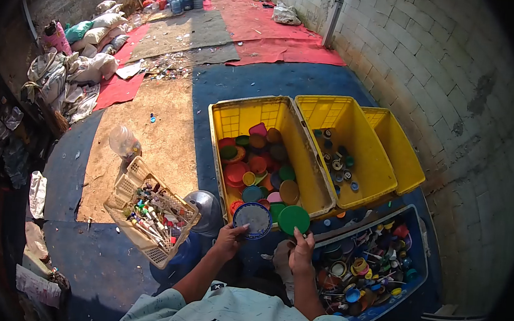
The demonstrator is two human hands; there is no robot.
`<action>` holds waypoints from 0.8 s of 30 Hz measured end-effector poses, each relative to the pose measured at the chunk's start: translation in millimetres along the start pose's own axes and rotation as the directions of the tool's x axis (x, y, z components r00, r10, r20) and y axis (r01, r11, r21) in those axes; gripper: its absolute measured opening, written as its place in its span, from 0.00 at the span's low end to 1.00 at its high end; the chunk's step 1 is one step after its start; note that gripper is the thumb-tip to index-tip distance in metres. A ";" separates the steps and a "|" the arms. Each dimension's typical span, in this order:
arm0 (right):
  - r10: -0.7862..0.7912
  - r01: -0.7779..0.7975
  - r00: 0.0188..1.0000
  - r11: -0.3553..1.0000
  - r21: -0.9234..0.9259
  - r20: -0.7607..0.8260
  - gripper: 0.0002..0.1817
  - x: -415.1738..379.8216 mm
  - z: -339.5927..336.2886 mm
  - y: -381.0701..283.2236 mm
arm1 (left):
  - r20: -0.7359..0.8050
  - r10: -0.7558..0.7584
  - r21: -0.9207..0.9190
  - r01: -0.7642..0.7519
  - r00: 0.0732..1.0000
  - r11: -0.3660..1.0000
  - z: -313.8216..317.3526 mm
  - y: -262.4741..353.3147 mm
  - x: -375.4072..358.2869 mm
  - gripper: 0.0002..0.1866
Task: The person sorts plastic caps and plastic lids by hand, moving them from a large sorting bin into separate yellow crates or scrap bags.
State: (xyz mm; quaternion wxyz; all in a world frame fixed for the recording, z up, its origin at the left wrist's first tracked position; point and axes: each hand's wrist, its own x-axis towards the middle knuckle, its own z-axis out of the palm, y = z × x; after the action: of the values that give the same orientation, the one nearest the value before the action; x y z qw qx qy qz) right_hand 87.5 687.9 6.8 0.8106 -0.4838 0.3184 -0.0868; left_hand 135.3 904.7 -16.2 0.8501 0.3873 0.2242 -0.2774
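Observation:
My left hand [230, 240] pinches the edge of a round lid with a blue rim [253, 220] and a pale, cloudy centre. Beside it, my right hand [302, 252] grips a round green lid [293, 219] by its lower edge. Both lids are held up flat at the near end of a large yellow bin [321, 184], which has many coloured plastic lids [257, 163] heaped inside. To the right of my right hand stands a blue tub [371, 319] full of mixed caps and small plastic pieces [359, 277].
Two more yellow bins [363, 190] stand at the right, one with dark caps in it. Left of me are a cream crate [171, 250] of plastic bits and a clear bottle [124, 142]. Sacks [101, 33] line the left wall; a block wall [454, 115] runs along the right.

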 end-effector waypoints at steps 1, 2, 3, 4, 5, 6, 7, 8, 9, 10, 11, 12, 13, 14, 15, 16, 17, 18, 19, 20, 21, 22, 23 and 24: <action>-0.006 0.005 1.000 0.999 -0.036 -0.026 0.21 4.4 19.9 -7.9 | -0.019 0.039 -0.027 -0.039 0.999 0.999 -1.3 20.5 11.4 0.12; -0.021 0.020 1.000 0.999 -0.031 -0.016 0.22 11.0 33.2 -10.6 | -0.037 0.082 -0.048 -0.084 0.996 0.995 -4.0 39.8 24.1 0.12; -0.037 0.037 0.999 0.999 -0.024 -0.004 0.23 19.2 45.6 -12.7 | -0.042 0.093 -0.061 -0.096 0.995 0.994 -9.3 57.1 36.9 0.12; -0.054 0.054 0.998 0.998 -0.015 0.010 0.24 27.1 56.3 -13.3 | -0.049 0.107 -0.073 -0.110 0.993 0.991 -15.9 72.8 50.3 0.12; -0.025 0.025 1.000 1.000 -0.011 0.009 0.22 34.0 64.4 -12.3 | -0.057 0.121 -0.087 -0.126 0.991 0.988 -21.9 84.6 62.7 0.11; 0.007 -0.007 1.000 1.000 -0.009 0.008 0.20 41.2 70.7 -10.7 | -0.069 0.132 -0.092 -0.138 0.989 0.986 -26.9 93.2 74.5 0.11; 0.040 -0.040 0.999 0.999 -0.010 0.009 0.18 49.1 75.6 -8.5 | -0.083 0.144 -0.098 -0.152 0.986 0.984 -31.4 99.3 85.7 0.11; 0.079 -0.079 0.996 0.997 0.011 0.029 0.18 57.6 78.7 -4.6 | -0.103 0.154 -0.105 -0.165 0.983 0.981 -36.1 101.4 95.0 0.11; 0.112 -0.113 0.993 0.994 0.007 0.027 0.18 67.6 80.8 -1.4 | -0.120 0.135 -0.110 -0.149 0.983 0.983 -34.2 103.5 99.2 0.11; 0.149 -0.149 0.988 0.989 0.003 0.028 0.18 77.6 82.5 2.2 | -0.142 0.118 -0.115 -0.135 0.983 0.984 -30.9 103.4 102.3 0.11; 0.188 -0.188 0.982 0.982 0.002 0.030 0.19 86.8 84.3 7.0 | -0.165 0.102 -0.116 -0.122 0.981 0.986 -27.6 103.1 105.0 0.11; 0.212 -0.212 0.976 0.977 0.002 0.046 0.19 97.1 86.6 11.6 | -0.167 0.093 -0.146 -0.118 0.982 0.982 -24.3 100.4 108.9 0.11; 0.231 -0.232 0.971 0.973 0.003 0.065 0.19 109.1 89.0 14.9 | -0.179 0.074 -0.152 -0.102 0.981 0.983 -24.0 96.3 115.7 0.11; 0.248 -0.250 0.965 0.968 0.006 0.086 0.19 121.9 92.3 17.0 | -0.190 0.057 -0.157 -0.088 0.980 0.984 -24.9 90.9 125.2 0.11; 0.265 -0.266 0.960 0.964 -0.001 0.092 0.19 135.1 97.0 18.5 | -0.200 0.042 -0.162 -0.075 0.979 0.984 -18.9 91.8 131.6 0.11; 0.282 -0.283 0.954 0.959 -0.005 0.099 0.19 148.9 102.7 20.0 | -0.246 0.015 -0.174 -0.059 0.969 0.983 -12.4 94.3 137.6 0.10; 0.301 -0.302 0.948 0.953 -0.007 0.102 0.19 161.6 107.3 22.0 | -0.236 0.025 -0.191 -0.071 0.971 0.979 -8.2 99.1 148.8 0.10; 0.296 -0.296 0.948 0.955 -0.014 0.119 0.20 172.9 117.3 16.0 | -0.227 0.029 -0.205 -0.077 0.973 0.976 -6.1 101.8 161.1 0.10; 0.267 -0.267 0.955 0.963 -0.020 0.128 0.20 189.8 124.0 16.8 | -0.218 0.029 -0.221 -0.078 0.976 0.972 0.2 104.9 169.2 0.09; 0.239 -0.237 0.962 0.971 -0.028 0.135 0.20 209.6 129.0 20.9 | -0.283 0.047 -0.202 -0.108 0.958 0.973 7.5 110.4 182.5 0.09; 0.209 -0.206 0.968 0.978 -0.035 0.142 0.20 226.8 135.6 20.4 | -0.270 0.077 -0.212 -0.137 0.960 0.968 17.3 121.7 193.0 0.09; 0.254 -0.251 0.961 0.967 -0.042 0.109 0.20 239.1 147.8 8.8 | -0.256 0.109 -0.220 -0.168 0.961 0.961 27.6 134.9 202.4 0.09; 0.221 -0.221 0.962 0.975 -0.016 0.160 0.24 255.9 158.9 2.6 | -0.242 0.143 -0.229 -0.200 0.960 0.953 35.6 147.6 212.1 0.09; 0.185 -0.192 0.960 0.981 0.013 0.210 0.27 272.4 169.7 -2.5 | -0.232 0.157 -0.257 -0.216 0.960 0.942 33.8 155.4 229.2 0.09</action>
State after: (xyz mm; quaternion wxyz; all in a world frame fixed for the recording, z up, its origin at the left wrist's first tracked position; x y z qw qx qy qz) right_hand 402.8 688.1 -53.0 0.8521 -0.4439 0.2750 0.0367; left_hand 412.1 894.8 -49.5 0.8906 0.3098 0.3112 -0.1186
